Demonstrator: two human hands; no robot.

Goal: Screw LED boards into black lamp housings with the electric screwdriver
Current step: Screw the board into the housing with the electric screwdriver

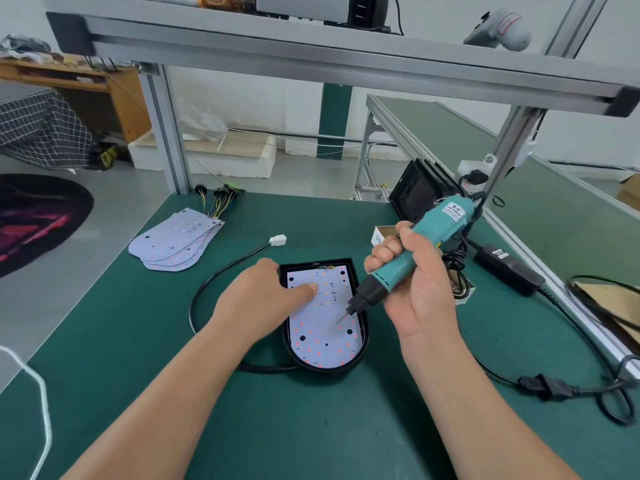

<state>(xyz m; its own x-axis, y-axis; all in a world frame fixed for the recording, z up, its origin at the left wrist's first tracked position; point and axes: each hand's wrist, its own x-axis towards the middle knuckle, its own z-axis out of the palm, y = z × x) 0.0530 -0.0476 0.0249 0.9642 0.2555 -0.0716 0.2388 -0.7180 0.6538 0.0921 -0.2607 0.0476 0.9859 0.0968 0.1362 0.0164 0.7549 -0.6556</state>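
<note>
My right hand (412, 271) was clenched around the middle of the teal electric screwdriver (434, 233), fingers wrapped over its barrel. The tool was raised over the right side of the black lamp housing (325, 371), which lay flat on the green table (156, 341). The screwdriver had a black nose and a thin metal bit. It slanted from upper right down to lower left, with the bit's tip at the white LED board (322, 341); I could not tell whether it touched. The board, dotted with red and orange spots, sat inside the housing, whose rounded end faced me. My left hand (259, 299) lay uncurled over the housing's left edge, thumb flat on the board.
</note>
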